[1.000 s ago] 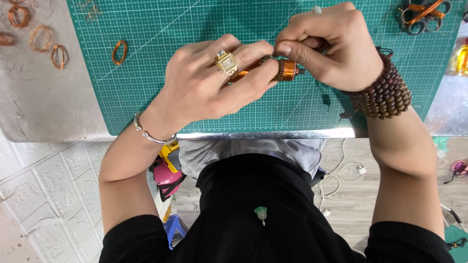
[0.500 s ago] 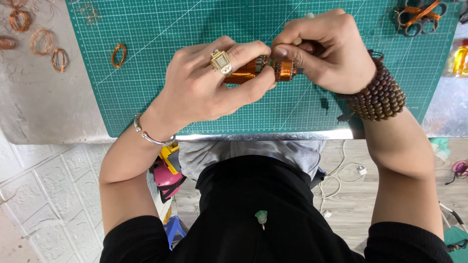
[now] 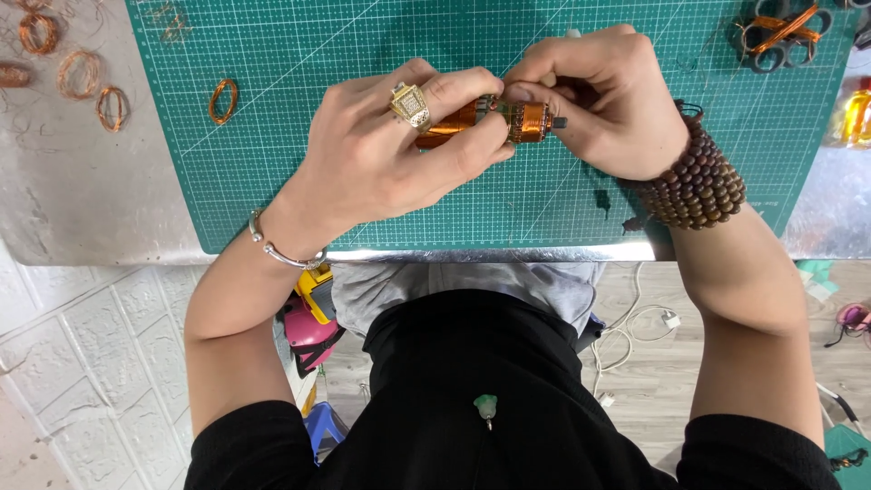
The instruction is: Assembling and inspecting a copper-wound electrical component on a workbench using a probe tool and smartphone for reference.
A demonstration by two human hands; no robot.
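Green mat (image 3: 272,54) on the table; I'm seeing both hands holding the copper motor part (image 3: 481,122) over it. Left hand (image 3: 390,154) is tilting vs a sec ago, fingers closed; right hand (image 3: 599,100) pinching the end.

I'm getting bright, even light from above, casting soft shadows under my hands. I'm seeing glare along the metal table edge (image 3: 490,254); focus is staying sharp.
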